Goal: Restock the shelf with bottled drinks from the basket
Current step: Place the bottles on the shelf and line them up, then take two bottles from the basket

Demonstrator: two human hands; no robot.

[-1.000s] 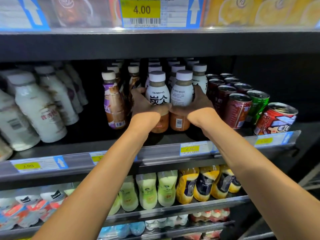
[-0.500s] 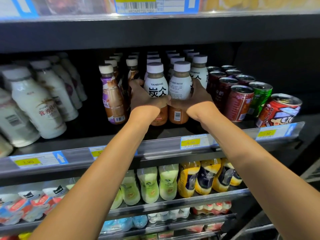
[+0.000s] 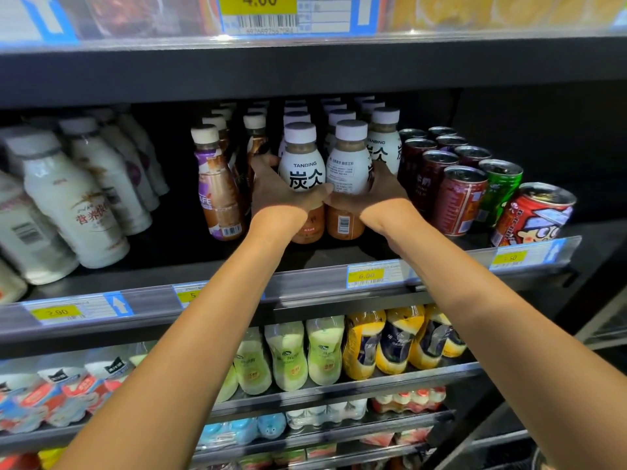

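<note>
Now, forearms: I see the left forearm (image 3: 190, 337) and right forearm (image 3: 475, 300), both bare, rising from the bottom edge and converging.
Lower shelves: soft-shouldered pale green bottles (image 3: 291, 357) beside glossy yellow-and-navy bottles (image 3: 393, 340), all plastic, leaning forward.
Shelf rail: a clear plastic strip (image 3: 305, 291) along the dark edge, carrying a yellow price tag (image 3: 366, 275) marked 6.00.
Left hand: the left hand (image 3: 281, 198) has its fingers curled round the left flank of the TANBING bottle (image 3: 303, 164), thumb laid across its waist.
Right hand: the right hand (image 3: 376, 195) is clamped the same way on the second bottle (image 3: 349, 164), thumb tip close to the other thumb.
TANBING bottle: a bulbous white sleeve with bold black characters, matte white cap and tan lower band; upright at the front of its row on the middle shelf (image 3: 169, 252).
Second bottle: same shape, turned to show fine print and a barcode, pressed side by side against the first.
Bases: I cannot tell whether they sit on the shelf floor.
Neighbours: a slim-waisted purple-and-brown coffee bottle (image 3: 217, 191) just left; shiny metal cans (image 3: 459, 201) just right.
Far left: tilted milky white bottles (image 3: 74, 205).
Back rows: round white caps (image 3: 341, 117) receding into shadow.
</note>
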